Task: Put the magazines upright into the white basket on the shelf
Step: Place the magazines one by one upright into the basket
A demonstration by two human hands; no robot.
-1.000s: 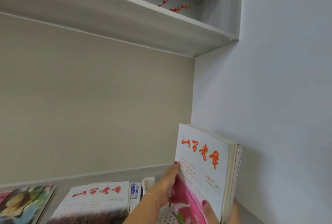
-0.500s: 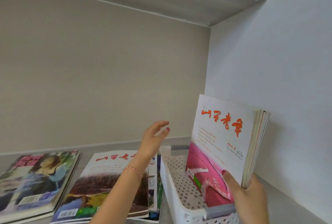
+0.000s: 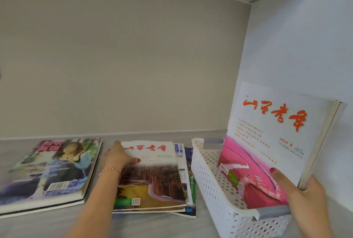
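Magazines [image 3: 271, 138] upright in the white basket [image 3: 208, 182], right fingers [image 3: 281, 179] gripping them. Left fingers [image 3: 133, 160] just dropped to the next magazine [image 3: 152, 172], pinching its edge.

Bright, soft, even light; no glare. Faint shadow on wall [image 3: 305, 46] up and right of right hand [image 3: 305, 195] fingers. Smeared, soft: left hand [image 3: 116, 158] fingers and magazine stack [image 3: 53, 171] left of them. Wide-angle bending at frame edges.

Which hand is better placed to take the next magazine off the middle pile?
Left. The left hand rests on the pile's top magazine, thumb on its cover; the right hand grips the upright magazines in the white basket.
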